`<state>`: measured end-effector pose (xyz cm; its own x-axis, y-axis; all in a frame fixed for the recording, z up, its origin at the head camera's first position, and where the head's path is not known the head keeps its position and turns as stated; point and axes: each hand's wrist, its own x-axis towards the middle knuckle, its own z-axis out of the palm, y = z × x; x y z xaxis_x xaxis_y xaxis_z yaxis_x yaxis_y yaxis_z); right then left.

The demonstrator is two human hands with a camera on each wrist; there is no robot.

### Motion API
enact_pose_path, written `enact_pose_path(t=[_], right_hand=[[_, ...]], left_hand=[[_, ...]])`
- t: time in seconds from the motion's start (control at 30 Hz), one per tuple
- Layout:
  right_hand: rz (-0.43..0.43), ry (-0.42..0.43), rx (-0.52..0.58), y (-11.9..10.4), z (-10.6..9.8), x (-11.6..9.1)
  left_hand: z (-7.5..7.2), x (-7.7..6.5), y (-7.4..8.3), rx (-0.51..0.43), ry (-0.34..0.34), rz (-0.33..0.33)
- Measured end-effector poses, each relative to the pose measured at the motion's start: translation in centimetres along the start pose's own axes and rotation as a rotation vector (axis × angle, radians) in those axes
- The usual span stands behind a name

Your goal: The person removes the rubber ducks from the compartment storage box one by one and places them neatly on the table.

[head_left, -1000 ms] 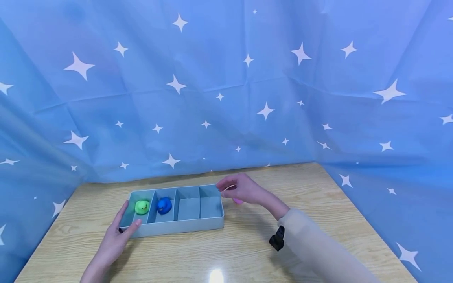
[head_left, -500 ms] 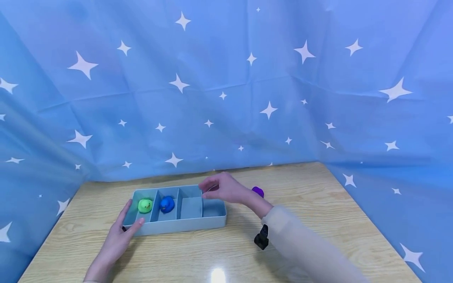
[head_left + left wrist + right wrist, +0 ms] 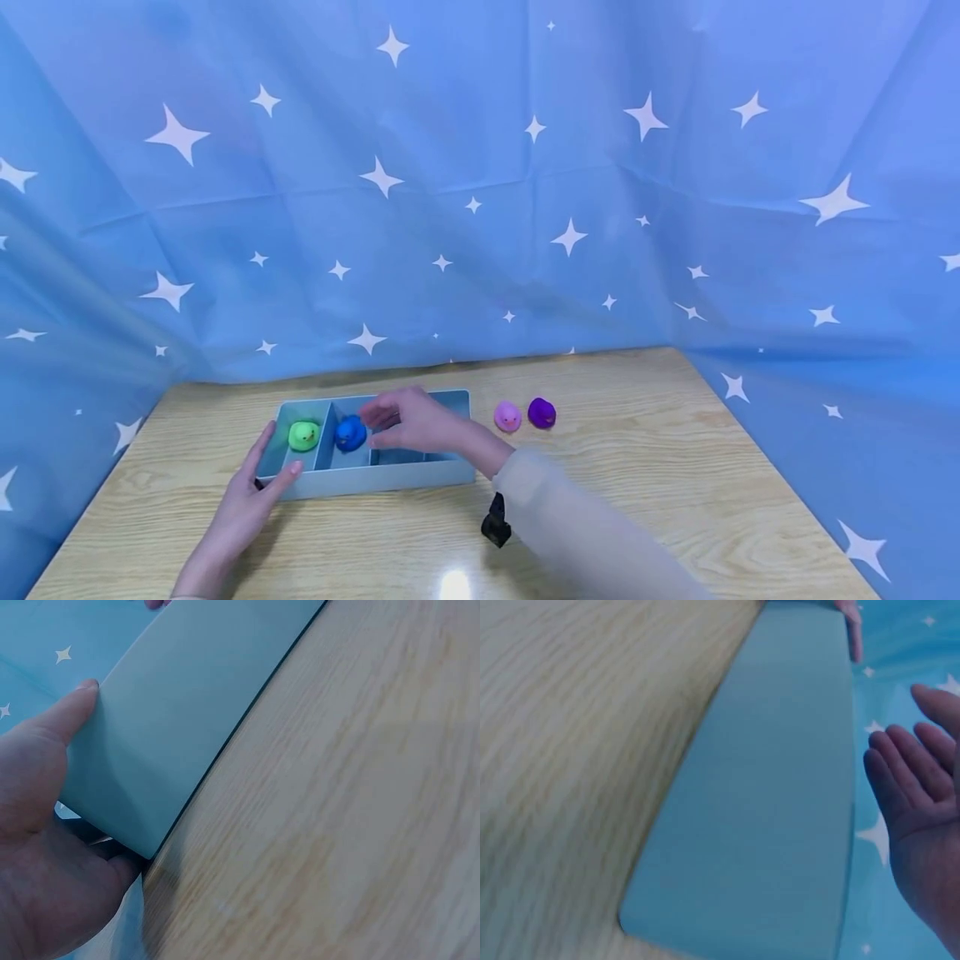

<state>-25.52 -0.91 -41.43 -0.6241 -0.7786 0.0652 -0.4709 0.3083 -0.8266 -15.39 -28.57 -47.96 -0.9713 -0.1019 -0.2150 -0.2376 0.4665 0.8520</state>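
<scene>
Blue cloth (image 3: 480,225) is patterned with white stars (image 3: 382,177), the tan worktop (image 3: 660,500) is streaked, the tray (image 3: 390,478) tinted grey-blue; a green duck (image 3: 303,436), blue duck (image 3: 349,434), pink duck (image 3: 507,417) and purple duck (image 3: 542,413) are seen.

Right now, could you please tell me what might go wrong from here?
The right grip, seemingly close to the round blue toy duck, might bump it. The left grip holds one end of the rectangular light-blue tray, so a knock elsewhere could swivel it. The round pink toy duck and round purple toy duck sit close together, so reaching for one might nudge the other.
</scene>
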Motion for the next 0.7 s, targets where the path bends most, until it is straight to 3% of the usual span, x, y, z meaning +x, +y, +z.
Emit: enact_pose_path(t=[0.33,0.7], right_hand=[[0.048,0.002,-0.062,0.2,1.4,0.9],[0.054,-0.037,-0.212,-0.1,2.7,3.5]], left_hand=[[0.4,0.0,0.3,-0.009,0.001,-0.003],[0.1,0.0,0.2,-0.013,-0.005,-0.016]])
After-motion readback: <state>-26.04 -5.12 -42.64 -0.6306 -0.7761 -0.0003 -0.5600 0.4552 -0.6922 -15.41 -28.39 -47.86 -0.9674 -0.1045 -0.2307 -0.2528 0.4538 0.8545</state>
